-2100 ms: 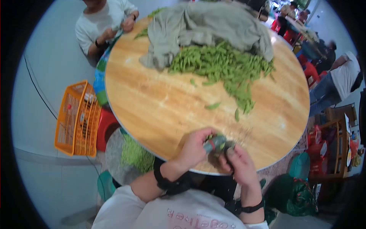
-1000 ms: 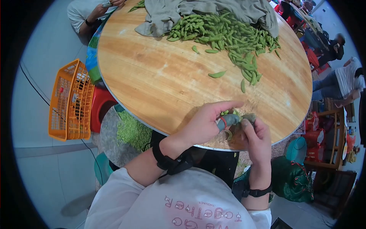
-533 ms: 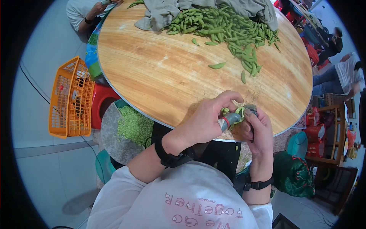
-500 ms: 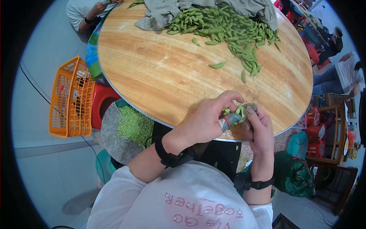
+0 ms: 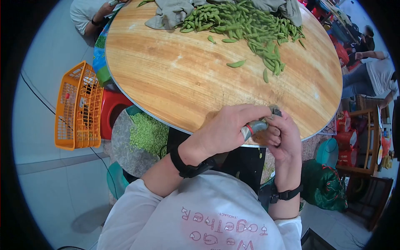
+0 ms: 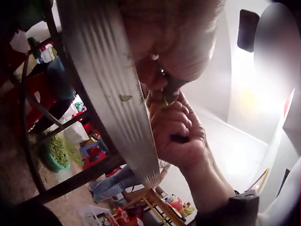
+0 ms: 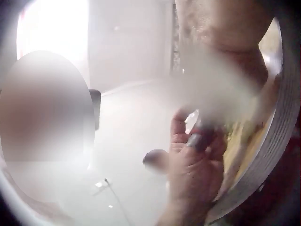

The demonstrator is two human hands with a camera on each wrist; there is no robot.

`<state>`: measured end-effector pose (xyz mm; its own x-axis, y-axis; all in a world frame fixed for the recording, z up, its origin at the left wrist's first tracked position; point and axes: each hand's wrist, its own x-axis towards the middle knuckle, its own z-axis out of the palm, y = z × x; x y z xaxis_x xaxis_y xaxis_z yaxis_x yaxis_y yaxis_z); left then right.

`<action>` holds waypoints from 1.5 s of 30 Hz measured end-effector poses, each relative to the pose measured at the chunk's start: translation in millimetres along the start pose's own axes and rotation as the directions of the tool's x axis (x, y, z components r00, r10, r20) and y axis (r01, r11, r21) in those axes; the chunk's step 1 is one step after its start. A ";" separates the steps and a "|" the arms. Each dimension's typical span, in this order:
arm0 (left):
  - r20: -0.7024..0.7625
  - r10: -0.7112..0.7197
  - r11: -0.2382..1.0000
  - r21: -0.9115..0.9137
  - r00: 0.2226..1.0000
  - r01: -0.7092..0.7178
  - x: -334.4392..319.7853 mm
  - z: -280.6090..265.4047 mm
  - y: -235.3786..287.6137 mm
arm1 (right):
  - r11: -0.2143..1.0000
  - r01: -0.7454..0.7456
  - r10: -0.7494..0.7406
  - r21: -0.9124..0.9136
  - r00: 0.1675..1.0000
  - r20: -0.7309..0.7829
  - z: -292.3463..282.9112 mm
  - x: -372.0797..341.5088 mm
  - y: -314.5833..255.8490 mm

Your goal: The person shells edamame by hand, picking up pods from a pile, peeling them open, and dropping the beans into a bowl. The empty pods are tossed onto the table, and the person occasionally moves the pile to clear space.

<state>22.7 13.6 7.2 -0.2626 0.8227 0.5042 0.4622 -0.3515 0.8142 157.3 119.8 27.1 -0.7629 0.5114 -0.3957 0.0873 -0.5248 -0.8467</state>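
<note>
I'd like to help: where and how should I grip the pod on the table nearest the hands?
Probably pinch the pod at its middle, across its narrow width, coming from the near side: it is slim, points roughly that way, and the pile lies beyond.

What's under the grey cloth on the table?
Green pods show along the near edge of the grey cloth and spread onto the table; what lies further beneath is covered.

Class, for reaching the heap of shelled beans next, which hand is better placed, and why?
Probably the left hand: it is nearer the shelled beans, which lie on that side. The right hand, farther off, would have to reach across.
</note>
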 end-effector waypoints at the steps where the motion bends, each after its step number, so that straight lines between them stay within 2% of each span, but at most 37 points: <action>1: -0.043 0.112 0.993 0.046 0.993 -0.110 -0.3 0.6 -0.2 | 0.957 -0.064 0.050 0.285 0.997 0.055 1.1 0.2 5.5; 2: -0.042 0.111 0.993 0.045 0.993 -0.109 -1.8 -2.0 1.1 | 0.830 -0.135 0.082 0.541 0.989 0.121 3.4 -0.9 9.6; 3: 0.008 0.102 0.993 0.061 0.995 -0.102 -3.5 -7.3 3.3 | 0.731 -0.182 0.150 0.657 0.983 0.105 7.1 -3.1 12.0; 4: 0.056 0.092 0.992 0.078 0.994 -0.096 -4.0 -11.0 5.3 | 0.732 -0.182 0.150 0.657 0.983 0.106 9.4 -2.7 12.2; 6: 0.024 0.096 0.992 0.076 0.995 -0.098 -0.9 -13.0 6.3 | 0.647 -0.227 0.097 0.728 0.971 0.217 13.5 -1.9 13.4; 7: -0.005 0.099 0.993 0.072 0.995 -0.098 -0.5 -12.8 5.7 | 0.644 -0.231 0.102 0.730 0.971 0.217 14.9 -1.1 13.8; 8: -0.005 0.094 0.993 0.070 0.996 -0.093 -0.7 -11.7 3.7 | 0.696 -0.187 0.084 0.693 0.980 0.181 16.0 1.6 12.4; 9: -0.063 0.053 0.998 0.022 0.997 -0.052 -0.8 -10.5 0.4 | 0.747 -0.143 0.062 0.649 0.987 0.147 17.1 5.4 9.7; 10: -0.120 0.010 0.999 -0.029 0.993 -0.014 -2.0 -10.0 -3.5 | 0.748 -0.146 0.066 0.647 0.987 0.147 18.3 9.4 5.7; 12: -0.160 -0.013 0.999 -0.032 0.987 0.007 -8.7 -18.3 -6.9 | 0.941 0.083 -0.068 0.329 0.996 -0.059 17.0 18.8 -4.2; 13: -0.258 -0.299 0.896 -0.406 0.919 0.178 -12.9 -31.9 -3.0 | 0.983 0.146 -0.159 -0.113 0.979 -0.125 6.3 27.4 -6.0; 14: -0.235 -0.569 0.640 -0.728 0.788 0.245 -19.2 -48.3 -0.4 | 0.981 0.157 -0.170 -0.116 0.979 -0.113 3.3 28.2 -1.8; 15: -0.284 -0.575 0.641 -0.740 0.767 0.206 -31.5 -67.5 -1.9 | 0.807 0.276 -0.267 -0.522 0.959 0.093 1.7 24.1 3.1; 16: -0.356 -0.617 0.565 -0.821 0.701 0.081 -40.0 -84.7 -0.7 | 0.457 0.402 -0.262 -0.793 0.913 0.312 -0.4 21.1 4.2; 17: -0.413 -0.611 0.560 -0.829 0.676 0.000 -77.8 -128.5 -18.2 | 0.342 0.402 0.031 -0.849 0.899 0.438 -2.7 13.9 -24.9; 18: -0.599 -0.618 0.751 -0.641 0.509 0.157 -85.2 -139.0 -10.5 | 0.359 0.432 -0.196 -0.827 0.902 0.385 -6.0 21.2 -28.3; 20: -0.653 -0.641 0.753 -0.638 0.404 0.165 -128.5 -172.7 -27.0 | 0.102 0.180 -0.346 -0.978 0.928 0.135 -29.9 57.1 -63.5; 22: -0.615 -0.671 0.740 -0.534 0.413 0.408 -179.7 -201.8 -52.5 | 0.327 -0.035 -0.486 -0.944 0.851 -0.200 -78.7 102.3 -80.4; 23: -0.531 -0.744 0.641 -0.399 0.405 0.655 -197.3 -210.5 -59.5 | 0.355 -0.057 -0.500 -0.933 0.832 -0.241 -99.7 125.6 -87.0; 24: -0.456 -0.812 0.497 -0.214 0.364 0.841 -212.9 -216.1 -65.9 | 0.385 -0.077 -0.511 -0.920 0.812 -0.282 -111.4 142.8 -91.9; 25: -0.518 -0.743 0.434 0.108 0.423 0.895 -219.8 -212.1 -67.9 | 0.384 -0.077 -0.515 -0.920 0.809 -0.282 -105.7 150.3 -92.2; 26: -0.517 -0.743 0.436 0.108 0.425 0.893 -221.8 -211.6 -72.1 | 0.307 0.117 -0.551 -0.944 0.831 -0.076 -98.9 159.3 -87.2; 27: -0.620 -0.635 0.506 0.115 0.460 0.855 -206.9 -204.1 -60.8 | 0.227 0.308 -0.564 -0.924 0.815 0.133 -84.1 164.3 -78.8; 28: -0.713 -0.519 0.564 0.131 0.472 0.816 -197.4 -198.2 -50.7 | 0.305 0.215 -0.476 -0.928 0.878 0.047 -49.2 154.7 -75.2; 29: -0.736 -0.423 0.675 0.133 0.528 0.726 -190.8 -198.8 -48.5 | 0.184 0.203 -0.461 -0.962 0.882 0.098 -25.9 146.2 -69.3; 30: -0.739 -0.428 0.666 0.132 0.521 0.734 -173.9 -192.7 -38.0 | 0.102 0.245 -0.431 -0.964 0.884 0.180 -16.0 145.8 -60.7; 32: -0.703 -0.304 0.862 0.085 0.643 0.500 -121.9 -164.6 -7.4 | 0.102 0.227 -0.283 -0.969 0.940 0.190 12.2 123.0 -58.0; 33: -0.602 -0.255 0.873 0.194 0.757 0.448 -100.5 -153.8 1.4 | 0.103 0.235 -0.280 -0.967 0.939 0.199 12.1 118.5 -53.0; 35: -0.364 -0.145 0.853 0.424 0.920 0.302 -61.4 -132.5 2.9 | 0.397 0.411 -0.308 -0.820 0.902 0.303 9.5 107.9 -43.5; 36: -0.233 -0.091 0.817 0.538 0.968 0.206 -43.1 -121.3 -0.1 | 0.396 0.413 -0.308 -0.820 0.901 0.305 7.9 99.4 -44.2; 38: -0.174 -0.080 0.823 0.544 0.982 0.163 -17.4 -94.2 -5.1 | 0.285 0.295 -0.374 -0.912 0.910 0.178 6.7 78.9 -51.0; 39: -0.177 -0.077 0.822 0.546 0.981 0.163 -13.6 -86.2 -8.9 | 0.282 0.299 -0.376 -0.912 0.909 0.182 6.4 67.9 -50.1; 41: -0.066 -0.146 0.792 0.589 0.987 0.157 -9.6 -75.6 -18.3 | 0.254 0.237 -0.410 -0.938 0.904 0.118 3.8 46.3 -45.5; 44: -0.071 -0.223 0.749 0.625 0.972 0.217 -3.6 -74.3 -24.1 | 0.285 0.207 -0.422 -0.936 0.904 0.071 6.4 22.7 -28.4; 45: -0.071 -0.225 0.745 0.630 0.972 0.218 -1.8 -72.4 -25.6 | 0.263 0.268 -0.491 -0.927 0.864 0.110 3.6 21.6 -17.3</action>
<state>-50.0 -11.3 6.3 -0.4190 0.8470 0.3271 0.8208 0.1992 0.5354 137.0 137.4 34.5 -0.7727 0.6245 0.1135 0.4124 0.6299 -0.6581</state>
